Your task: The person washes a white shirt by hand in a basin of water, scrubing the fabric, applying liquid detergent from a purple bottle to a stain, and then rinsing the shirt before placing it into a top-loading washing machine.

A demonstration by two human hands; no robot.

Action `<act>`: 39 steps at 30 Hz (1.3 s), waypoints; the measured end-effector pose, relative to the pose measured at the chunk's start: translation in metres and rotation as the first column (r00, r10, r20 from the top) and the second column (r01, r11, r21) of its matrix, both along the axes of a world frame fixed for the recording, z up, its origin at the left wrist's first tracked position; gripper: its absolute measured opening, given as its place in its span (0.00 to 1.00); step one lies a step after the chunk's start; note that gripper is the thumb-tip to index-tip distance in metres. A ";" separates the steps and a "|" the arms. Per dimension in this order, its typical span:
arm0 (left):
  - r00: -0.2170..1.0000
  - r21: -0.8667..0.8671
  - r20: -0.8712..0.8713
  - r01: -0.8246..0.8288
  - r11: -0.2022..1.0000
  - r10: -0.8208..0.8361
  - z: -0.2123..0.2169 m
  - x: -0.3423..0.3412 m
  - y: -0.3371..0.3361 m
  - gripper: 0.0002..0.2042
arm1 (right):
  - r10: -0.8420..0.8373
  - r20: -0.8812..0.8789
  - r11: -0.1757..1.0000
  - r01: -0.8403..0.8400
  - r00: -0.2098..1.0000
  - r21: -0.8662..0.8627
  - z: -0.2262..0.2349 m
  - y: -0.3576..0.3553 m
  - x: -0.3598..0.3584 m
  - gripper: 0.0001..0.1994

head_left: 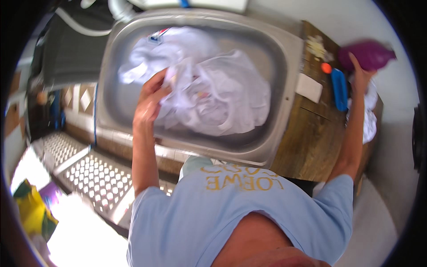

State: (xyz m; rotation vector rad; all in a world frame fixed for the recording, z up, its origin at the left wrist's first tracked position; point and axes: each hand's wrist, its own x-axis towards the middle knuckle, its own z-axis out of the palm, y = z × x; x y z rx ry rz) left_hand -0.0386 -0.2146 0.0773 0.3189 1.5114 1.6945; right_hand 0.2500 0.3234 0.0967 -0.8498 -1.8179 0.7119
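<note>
Bright daylight, blown-out glare at lower left, soft motion blur throughout, fisheye bending, dark vignetted rim

L hand (149, 100) fingers curled shut, R hand (360, 73) outstretched, arm straight

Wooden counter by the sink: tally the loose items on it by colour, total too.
On the wooden counter, right of the sink:
Purple: 1, a jug under the right hand
Blue: 1, a brush
Orange: 1, a small round piece
White: 2, a flat block and a cloth
Total: 5
</note>
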 end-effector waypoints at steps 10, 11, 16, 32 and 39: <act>0.985 0.041 -0.005 0.173 0.984 -0.173 0.025 -0.008 0.012 0.29 | 0.298 -0.114 0.952 -0.285 0.948 0.115 0.043 -0.142 -0.042 0.28; 0.975 0.045 -0.038 0.218 0.975 -0.217 0.029 -0.008 0.010 0.28 | 0.495 -0.139 0.868 -0.497 0.858 0.021 0.032 -0.169 -0.065 0.22; 0.855 0.086 -0.126 0.515 0.853 -0.503 0.058 -0.036 0.026 0.27 | 0.926 -0.174 0.238 -0.877 0.334 -0.417 0.010 -0.297 -0.192 0.30; 0.544 -0.174 -0.345 0.763 0.622 -0.765 0.179 -0.162 -0.035 0.26 | 0.929 -0.118 0.207 -0.757 0.351 -0.620 0.098 -0.355 -0.255 0.14; 0.472 -0.248 -0.409 0.766 0.593 -0.781 0.222 -0.187 -0.048 0.26 | 1.000 0.015 -0.007 -0.884 -0.016 -0.468 0.144 -0.367 -0.286 0.11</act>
